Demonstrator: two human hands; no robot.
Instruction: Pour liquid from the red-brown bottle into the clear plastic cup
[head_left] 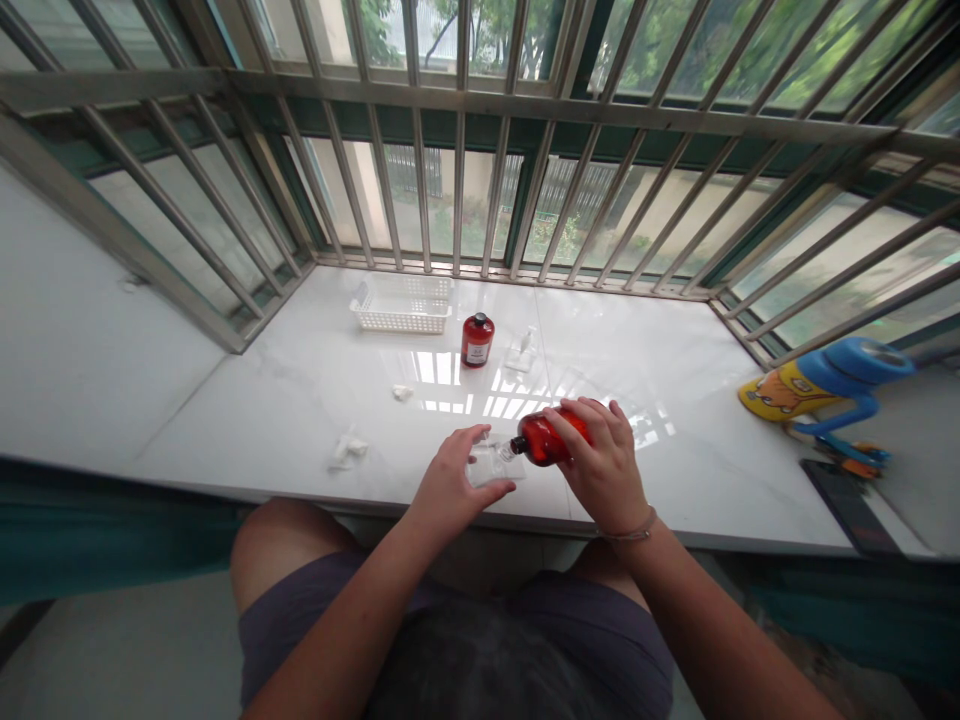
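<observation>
Tissue (347, 450), crumpled, sits near the front edge of the white marble bench (697, 470), toward its left end, and a smaller white scrap (402, 393) lies behind it, mid-bench. Along the back edge, under the window bars (459, 180), I see a white plastic basket (401, 305), then an upright labelled red bottle (477, 340), then a small clear piece (521, 350) I can't make out.

At the front edge, my left hand (457, 480) is curled closed around a small clear container (491, 462). Just right of it, my right hand (604, 455) grips a tilted red bottle (546, 438), fingers wrapped over its body. That bottle's long axis runs almost level, dipping leftward, so its narrow neck (517, 447) points at the clear container. Neck and container sit right beside each other; I can't tell whether they touch. My left hand is nearer the neck, my right nearer the base.

A thin band (628, 527) circles my right wrist. Farther right, by the bench's right end, are a blue and yellow toy (817, 385) and a dark flat device (847, 505).
</observation>
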